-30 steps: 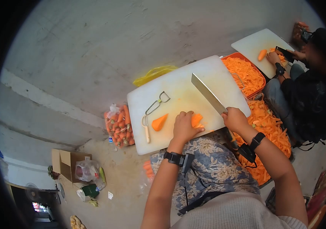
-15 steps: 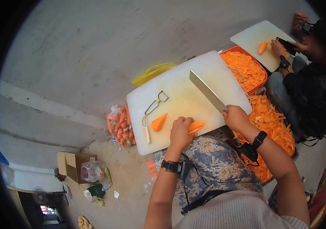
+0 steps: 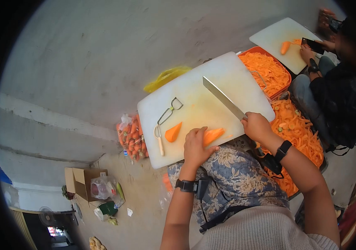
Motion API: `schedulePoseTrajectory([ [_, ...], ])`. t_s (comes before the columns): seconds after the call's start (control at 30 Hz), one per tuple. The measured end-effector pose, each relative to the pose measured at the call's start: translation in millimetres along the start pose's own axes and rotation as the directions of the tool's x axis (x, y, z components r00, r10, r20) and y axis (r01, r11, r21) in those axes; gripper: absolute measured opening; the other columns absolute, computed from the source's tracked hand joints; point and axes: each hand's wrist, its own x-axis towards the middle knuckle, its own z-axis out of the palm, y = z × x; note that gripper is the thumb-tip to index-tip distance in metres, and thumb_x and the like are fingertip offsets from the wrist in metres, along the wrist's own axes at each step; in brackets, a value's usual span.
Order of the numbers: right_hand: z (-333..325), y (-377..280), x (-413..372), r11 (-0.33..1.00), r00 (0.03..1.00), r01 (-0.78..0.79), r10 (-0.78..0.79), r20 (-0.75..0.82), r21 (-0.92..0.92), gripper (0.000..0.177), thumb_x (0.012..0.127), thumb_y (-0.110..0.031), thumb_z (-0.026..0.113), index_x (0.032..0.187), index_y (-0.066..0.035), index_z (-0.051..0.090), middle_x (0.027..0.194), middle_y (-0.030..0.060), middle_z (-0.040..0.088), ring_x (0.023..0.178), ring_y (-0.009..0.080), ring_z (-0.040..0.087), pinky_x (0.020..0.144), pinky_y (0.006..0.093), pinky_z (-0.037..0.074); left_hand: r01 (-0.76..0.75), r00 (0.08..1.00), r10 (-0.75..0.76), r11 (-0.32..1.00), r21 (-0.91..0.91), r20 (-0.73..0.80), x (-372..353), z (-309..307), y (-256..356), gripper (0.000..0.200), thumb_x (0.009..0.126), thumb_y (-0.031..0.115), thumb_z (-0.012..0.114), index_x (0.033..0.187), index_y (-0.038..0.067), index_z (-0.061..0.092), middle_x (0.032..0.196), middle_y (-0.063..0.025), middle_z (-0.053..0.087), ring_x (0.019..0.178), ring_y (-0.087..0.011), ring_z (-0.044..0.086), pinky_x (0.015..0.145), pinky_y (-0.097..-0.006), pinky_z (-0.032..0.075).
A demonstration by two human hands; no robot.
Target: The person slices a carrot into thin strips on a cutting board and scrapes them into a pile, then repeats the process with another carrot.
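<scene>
On a white cutting board [image 3: 173,93], my left hand [image 3: 196,146] spans the left end of a peeled carrot piece [image 3: 214,136], fingertips at its upper side and thumb stretched along its lower side. Thin cuts show on this piece. My right hand [image 3: 258,126] is closed round the handle of a knife [image 3: 223,96], its broad blade pointing up and left over the board, away from the carrot. Left of my left hand lies a pointed carrot chunk [image 3: 173,132]. Beside that chunk rests a peeler [image 3: 160,141] with a pale handle, and a second, wire-framed peeler [image 3: 173,109] lies above it.
Carrot strips fill an orange tray [image 3: 289,83], with another heap of strips [image 3: 296,143] by my right arm. A bag of whole carrots [image 3: 132,137] stands left of the board. At upper right a co-worker's hand [image 3: 307,53] is at another cutting board [image 3: 269,37].
My left hand has shifted slightly left and its thumb has spread out, showing more of the carrot piece. The knife remains raised, moved slightly left. The co-worker's hands have moved a little.
</scene>
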Motion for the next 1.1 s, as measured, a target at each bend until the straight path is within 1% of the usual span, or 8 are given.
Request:
schedulePoseTrajectory([
  [0.1,0.7,-0.5,0.5,1.0,1.0,0.004,-0.004,-0.005,-0.01,0.025,0.09,-0.022,0.059,0.088,0.002,0.065,0.083,0.023,0.067,0.082,0.0401,0.065,0.074,0.0473,0.051,0.079,0.996,-0.08,0.996,-0.03,-0.042,-1.0,3.5,-0.8,0.063,0.063,0.019,0.085,0.12,0.009,0.062,0.11,-0.0125,0.059,0.107,-0.0346,0.054,0.09,-0.0428,0.047],
  [0.37,1.6,-5.2,-4.2,0.999,1.0,0.012,-0.011,0.004,-0.047,0.025,0.091,-0.022,0.059,0.086,0.002,0.065,0.081,0.0228,0.067,0.081,0.0399,0.065,0.074,0.0473,0.051,0.027,0.999,-0.027,1.0,-0.004,0.026,7.1,13.3,-10.2,0.057,0.066,0.012,0.082,0.119,0.008,0.062,0.11,-0.0115,0.059,0.105,-0.0337,0.055,0.09,-0.0409,0.047],
  [0.5,2.9,-5.3,-1.7,0.996,1.0,0.031,-0.031,0.001,-0.086,0.025,0.091,-0.022,0.059,0.085,0.001,0.065,0.08,0.0225,0.067,0.079,0.0398,0.066,0.073,0.0472,0.052,0.098,0.992,-0.107,0.989,-0.114,-0.074,3.5,5.4,5.2,0.061,0.065,0.013,0.083,0.122,0.009,0.061,0.11,-0.011,0.059,0.106,-0.0329,0.055,0.093,-0.0425,0.045],
  [0.6,5.0,-5.9,0.1,0.992,0.999,0.036,-0.039,-0.019,-0.117,0.025,0.09,-0.022,0.059,0.085,0.002,0.066,0.079,0.0231,0.067,0.078,0.0404,0.066,0.072,0.0477,0.052,-0.067,0.977,0.048,0.994,-0.087,-0.207,1.9,8.2,12.6,0.062,0.066,0.017,0.083,0.124,0.01,0.061,0.111,-0.0105,0.06,0.107,-0.0308,0.055,0.096,-0.0446,0.042],
  [0.67,5.3,-3.0,1.6,0.991,0.998,0.057,-0.059,-0.013,-0.124,0.025,0.09,-0.022,0.06,0.085,0.002,0.066,0.08,0.0238,0.066,0.078,0.041,0.065,0.072,0.0479,0.052,-0.136,0.982,0.13,0.99,-0.034,-0.135,3.4,17.3,10.4,0.061,0.066,0.021,0.082,0.122,0.011,0.061,0.111,-0.0095,0.06,0.108,-0.0284,0.055,0.097,-0.0457,0.04],
  [0.87,12.0,6.9,4.7,0.996,0.994,0.066,-0.071,-0.083,-0.054,0.029,0.088,-0.024,0.061,0.085,0.005,0.065,0.081,0.026,0.066,0.081,0.043,0.065,0.073,0.0483,0.052,0.021,0.999,-0.027,0.99,-0.139,-0.044,3.8,32.5,-12.0,0.056,0.068,0.022,0.082,0.118,0.009,0.062,0.11,-0.0085,0.06,0.112,-0.0274,0.053,0.096,-0.0427,0.041],
  [1.0,3.5,3.5,8.0,0.998,0.997,0.048,-0.05,-0.066,-0.033,0.03,0.087,-0.023,0.061,0.087,0.007,0.066,0.084,0.0274,0.066,0.084,0.0431,0.065,0.076,0.0468,0.052,0.131,0.952,-0.154,0.986,-0.104,-0.264,-7.8,21.7,1.7,0.055,0.068,0.019,0.082,0.118,0.008,0.061,0.107,-0.0104,0.06,0.107,-0.0308,0.054,0.092,-0.0416,0.044],
  [1.1,1.2,-3.0,5.8,0.999,0.999,0.017,-0.019,-0.037,-0.046,0.031,0.087,-0.023,0.061,0.089,0.008,0.066,0.086,0.028,0.066,0.085,0.0432,0.065,0.077,0.0464,0.052,0.128,0.971,-0.151,0.983,-0.134,-0.183,-12.5,19.9,-5.4,0.054,0.067,0.016,0.082,0.117,0.007,0.062,0.105,-0.0114,0.06,0.105,-0.0313,0.054,0.091,-0.0403,0.046],
])
